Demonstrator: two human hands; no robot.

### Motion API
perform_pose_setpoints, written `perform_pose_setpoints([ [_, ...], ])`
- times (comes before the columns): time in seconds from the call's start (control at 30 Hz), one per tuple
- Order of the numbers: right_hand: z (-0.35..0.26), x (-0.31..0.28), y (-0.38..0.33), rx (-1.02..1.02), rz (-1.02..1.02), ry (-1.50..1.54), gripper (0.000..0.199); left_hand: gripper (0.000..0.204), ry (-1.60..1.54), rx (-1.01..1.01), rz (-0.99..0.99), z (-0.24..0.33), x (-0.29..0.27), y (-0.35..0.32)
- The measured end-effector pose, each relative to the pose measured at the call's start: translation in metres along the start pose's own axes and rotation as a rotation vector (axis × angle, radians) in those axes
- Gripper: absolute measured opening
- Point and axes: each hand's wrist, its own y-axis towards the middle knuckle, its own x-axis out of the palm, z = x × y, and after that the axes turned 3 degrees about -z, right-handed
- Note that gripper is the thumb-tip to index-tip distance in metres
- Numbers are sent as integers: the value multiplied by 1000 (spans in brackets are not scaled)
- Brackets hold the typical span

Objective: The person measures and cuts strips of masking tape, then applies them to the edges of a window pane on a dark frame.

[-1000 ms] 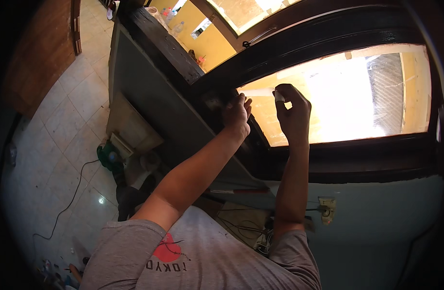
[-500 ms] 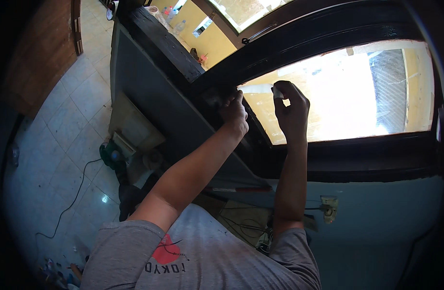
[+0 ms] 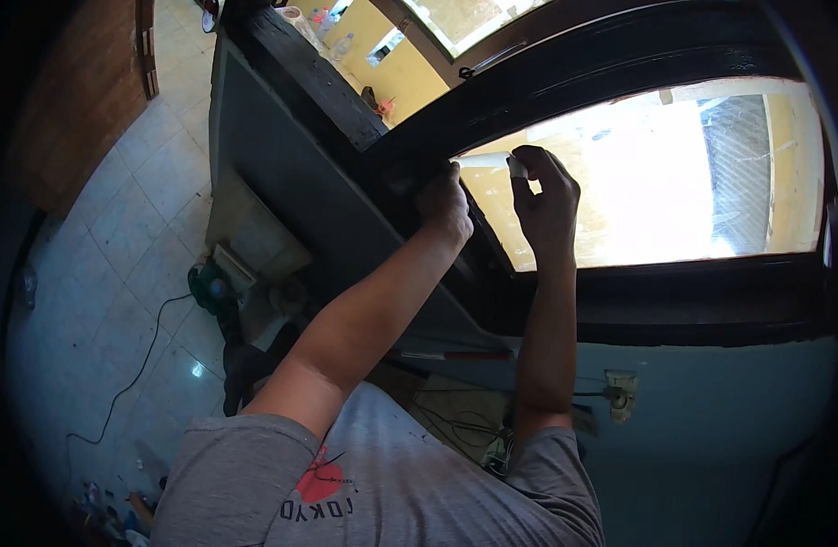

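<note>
A pale strip of tape [image 3: 484, 159] stretches between my hands along the top left of a bright window pane [image 3: 610, 182]. My right hand [image 3: 548, 196] pinches the small tape roll [image 3: 517, 169] between thumb and fingers, in front of the glass. At the dark frame [image 3: 401, 173] beside the pane's left corner, my left hand [image 3: 448, 205] has its thumb on the strip's other end. Its other fingers are curled and mostly lost in shadow. Backlight hides the finer detail of the tape.
A wall socket with a plug [image 3: 621, 394] sits below the window. On the tiled floor [image 3: 118, 246] at left lie a green power tool [image 3: 207, 287] and its cord [image 3: 150, 369]. Cables [image 3: 473, 424] tangle near my body. Bottles [image 3: 343, 46] stand beyond the dark ledge [image 3: 309, 77].
My right hand has moved slightly left and up with the tape roll, and the strip between the hands looks shorter. My left hand has shifted slightly right, its thumb still at the strip's end.
</note>
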Motion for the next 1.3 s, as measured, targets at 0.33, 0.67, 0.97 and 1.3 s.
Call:
perform_pose_setpoints([
  [0.33, 2, 7, -1, 12, -11, 6, 27, 57, -51, -64, 17, 3, 4, 0],
  [0.67, 5, 4, -3, -14, 9, 9, 17, 53, -5, -34, 37, 3, 2, -1],
  [0.97, 11, 7, 1, -30, 24, 24, 23, 23, -60, -49, 27, 0, 1, 8],
  [1.3, 5, 8, 2, -24, 38, 55, 8, 46, -113, -59, 71, 4, 10, -2],
])
